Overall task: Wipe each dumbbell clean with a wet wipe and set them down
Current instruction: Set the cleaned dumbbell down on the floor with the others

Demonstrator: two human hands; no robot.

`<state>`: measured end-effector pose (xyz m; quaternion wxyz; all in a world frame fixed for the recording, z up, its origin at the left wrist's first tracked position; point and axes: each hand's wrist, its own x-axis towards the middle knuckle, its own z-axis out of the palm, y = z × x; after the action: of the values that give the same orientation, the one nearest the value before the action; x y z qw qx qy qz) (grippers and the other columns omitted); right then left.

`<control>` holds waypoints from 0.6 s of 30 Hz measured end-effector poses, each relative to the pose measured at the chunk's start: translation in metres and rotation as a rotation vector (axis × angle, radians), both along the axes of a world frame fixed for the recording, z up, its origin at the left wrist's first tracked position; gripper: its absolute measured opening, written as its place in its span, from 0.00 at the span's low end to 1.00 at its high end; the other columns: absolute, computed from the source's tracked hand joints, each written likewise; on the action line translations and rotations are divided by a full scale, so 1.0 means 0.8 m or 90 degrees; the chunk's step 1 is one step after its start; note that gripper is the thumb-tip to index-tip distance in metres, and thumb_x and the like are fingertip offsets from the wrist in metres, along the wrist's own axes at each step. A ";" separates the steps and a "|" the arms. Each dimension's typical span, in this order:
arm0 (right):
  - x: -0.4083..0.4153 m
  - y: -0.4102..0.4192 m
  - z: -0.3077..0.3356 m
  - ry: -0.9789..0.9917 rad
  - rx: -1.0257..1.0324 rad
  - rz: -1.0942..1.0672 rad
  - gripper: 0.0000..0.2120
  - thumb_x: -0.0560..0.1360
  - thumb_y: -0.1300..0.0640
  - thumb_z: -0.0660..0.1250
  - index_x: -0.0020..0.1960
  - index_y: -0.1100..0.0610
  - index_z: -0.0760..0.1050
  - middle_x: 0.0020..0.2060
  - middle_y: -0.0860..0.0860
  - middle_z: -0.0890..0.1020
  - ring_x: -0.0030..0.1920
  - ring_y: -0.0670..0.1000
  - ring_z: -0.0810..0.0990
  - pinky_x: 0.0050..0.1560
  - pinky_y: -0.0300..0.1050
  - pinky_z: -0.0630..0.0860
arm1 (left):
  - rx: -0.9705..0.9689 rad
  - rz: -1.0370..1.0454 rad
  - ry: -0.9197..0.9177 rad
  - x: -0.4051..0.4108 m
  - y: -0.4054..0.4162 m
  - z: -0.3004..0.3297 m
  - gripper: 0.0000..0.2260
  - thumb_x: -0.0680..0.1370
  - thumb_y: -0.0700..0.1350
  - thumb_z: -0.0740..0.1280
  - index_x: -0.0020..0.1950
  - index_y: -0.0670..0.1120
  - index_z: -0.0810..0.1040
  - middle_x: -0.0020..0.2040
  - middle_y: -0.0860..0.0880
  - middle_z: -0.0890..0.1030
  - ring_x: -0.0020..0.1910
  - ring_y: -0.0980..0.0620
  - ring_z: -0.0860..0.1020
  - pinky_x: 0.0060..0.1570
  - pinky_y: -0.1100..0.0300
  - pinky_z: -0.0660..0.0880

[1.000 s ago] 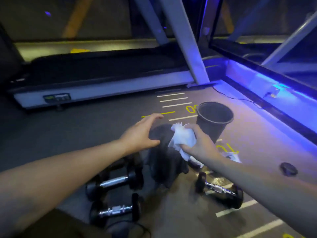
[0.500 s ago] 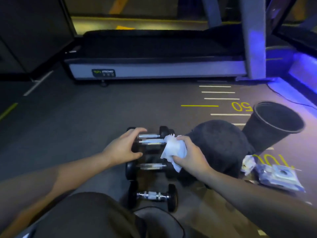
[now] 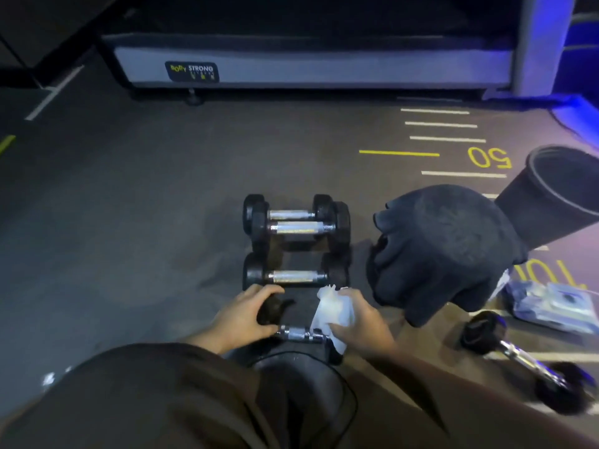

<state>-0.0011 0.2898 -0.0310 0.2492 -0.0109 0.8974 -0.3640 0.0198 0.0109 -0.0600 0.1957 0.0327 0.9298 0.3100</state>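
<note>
Several black dumbbells with chrome handles lie in a row on the gym floor. The nearest dumbbell (image 3: 299, 334) is just in front of my knees. My left hand (image 3: 246, 315) grips its left head. My right hand (image 3: 359, 319) holds a crumpled white wet wipe (image 3: 330, 311) against its right end. Beyond it lie a middle dumbbell (image 3: 296, 276) and two more far dumbbells (image 3: 295, 222) side by side. Another dumbbell (image 3: 522, 354) lies apart at the right.
A dark cloth (image 3: 444, 247) lies heaped right of the row, beside a tipped black bucket (image 3: 551, 202). A wet wipe pack (image 3: 551, 306) lies on the floor at right. A treadmill base (image 3: 308, 66) crosses the back. Floor markings run at the right.
Both hands have come back from the far dumbbells to the nearest one. The left hand now grips its head and the wipe rests on its right end. The view tilted down.
</note>
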 end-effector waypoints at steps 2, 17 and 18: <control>0.013 0.000 -0.017 -0.020 0.018 0.012 0.34 0.61 0.39 0.70 0.66 0.37 0.63 0.60 0.39 0.76 0.59 0.48 0.76 0.57 0.48 0.74 | -0.015 -0.013 -0.007 0.008 0.002 -0.014 0.32 0.71 0.56 0.74 0.73 0.64 0.66 0.65 0.57 0.69 0.65 0.53 0.71 0.65 0.58 0.70; 0.031 -0.023 -0.058 -0.059 0.033 -0.012 0.37 0.67 0.52 0.74 0.73 0.44 0.64 0.66 0.53 0.75 0.65 0.56 0.75 0.62 0.46 0.70 | -0.071 -0.007 -0.072 0.033 0.019 -0.039 0.30 0.71 0.45 0.75 0.69 0.57 0.68 0.73 0.53 0.51 0.61 0.49 0.75 0.60 0.59 0.75; 0.031 -0.024 -0.059 -0.064 0.029 -0.021 0.37 0.67 0.51 0.74 0.73 0.44 0.64 0.65 0.53 0.76 0.65 0.56 0.76 0.62 0.46 0.71 | -0.073 0.022 -0.076 0.035 0.021 -0.037 0.30 0.72 0.44 0.74 0.70 0.58 0.68 0.71 0.52 0.53 0.61 0.49 0.75 0.61 0.58 0.75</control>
<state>0.0238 0.2707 -0.0778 0.2882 0.0276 0.8920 -0.3472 0.0474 0.0277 -0.0897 0.2472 -0.0132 0.9330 0.2610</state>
